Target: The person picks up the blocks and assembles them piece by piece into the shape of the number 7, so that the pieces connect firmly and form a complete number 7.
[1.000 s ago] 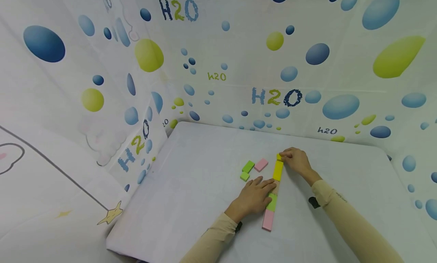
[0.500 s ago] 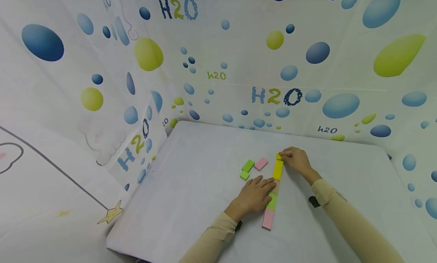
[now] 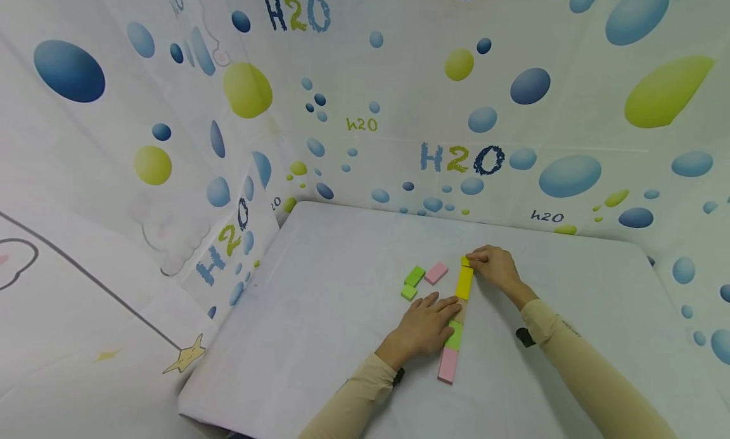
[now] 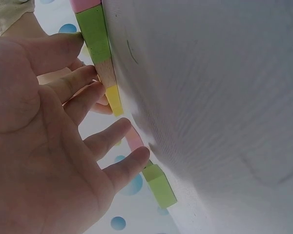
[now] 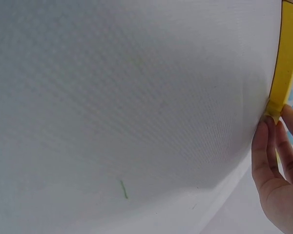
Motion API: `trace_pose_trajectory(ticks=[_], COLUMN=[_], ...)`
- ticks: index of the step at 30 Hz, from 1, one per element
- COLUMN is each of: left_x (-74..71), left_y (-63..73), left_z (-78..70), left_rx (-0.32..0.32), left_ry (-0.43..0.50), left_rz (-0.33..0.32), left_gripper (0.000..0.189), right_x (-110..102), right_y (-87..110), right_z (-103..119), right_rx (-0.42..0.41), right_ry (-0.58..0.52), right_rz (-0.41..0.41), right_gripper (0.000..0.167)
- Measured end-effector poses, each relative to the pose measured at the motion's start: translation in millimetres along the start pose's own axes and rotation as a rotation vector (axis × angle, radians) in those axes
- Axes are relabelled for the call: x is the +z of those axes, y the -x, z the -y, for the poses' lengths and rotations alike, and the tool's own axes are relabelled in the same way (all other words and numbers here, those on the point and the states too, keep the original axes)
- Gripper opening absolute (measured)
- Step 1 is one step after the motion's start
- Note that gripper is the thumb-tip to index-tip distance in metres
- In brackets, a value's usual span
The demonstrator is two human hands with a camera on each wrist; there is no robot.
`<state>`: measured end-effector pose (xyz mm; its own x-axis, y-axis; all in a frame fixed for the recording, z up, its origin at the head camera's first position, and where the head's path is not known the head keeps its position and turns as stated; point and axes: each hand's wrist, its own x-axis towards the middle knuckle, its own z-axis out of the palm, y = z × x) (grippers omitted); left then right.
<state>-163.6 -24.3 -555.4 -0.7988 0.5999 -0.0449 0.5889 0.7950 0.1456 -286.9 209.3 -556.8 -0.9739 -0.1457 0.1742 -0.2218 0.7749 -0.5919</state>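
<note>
A straight row of blocks lies on the white table: a pink block at the near end, then a green block, a bare wood block, a long yellow block and a small yellow block at the far end. My left hand lies along the row's left side, fingers spread. Its thumb touches the green block and fingertips touch the wood block, as the left wrist view shows. With thumb and fingertips my right hand pinches the small yellow block, partly hiding it.
Left of the row lie a loose pink block, a green block and a smaller light green block. The white table is bounded at the back and left by a patterned curtain.
</note>
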Motion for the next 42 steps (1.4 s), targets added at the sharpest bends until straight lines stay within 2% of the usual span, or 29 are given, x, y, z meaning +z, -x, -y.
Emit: trace_pose_trajectory(ticks=[26, 42], left_x=[1.3, 0.1], left_y=[0.5, -2.6], left_z=[-0.5, -1.5], left_rx=[-0.003, -0.008], left_ry=[0.002, 0.003], left_rz=[-0.013, -0.012], left_gripper=[0.051, 0.050], right_x=[-0.1, -7.4], right_y=[-2.2, 2.2], right_z=[-5.6, -3.2], right_rx=[-0.002, 0.001], right_ry=[-0.003, -0.022], right_rz=[0.025, -0.030], right_gripper=[0.021, 0.022])
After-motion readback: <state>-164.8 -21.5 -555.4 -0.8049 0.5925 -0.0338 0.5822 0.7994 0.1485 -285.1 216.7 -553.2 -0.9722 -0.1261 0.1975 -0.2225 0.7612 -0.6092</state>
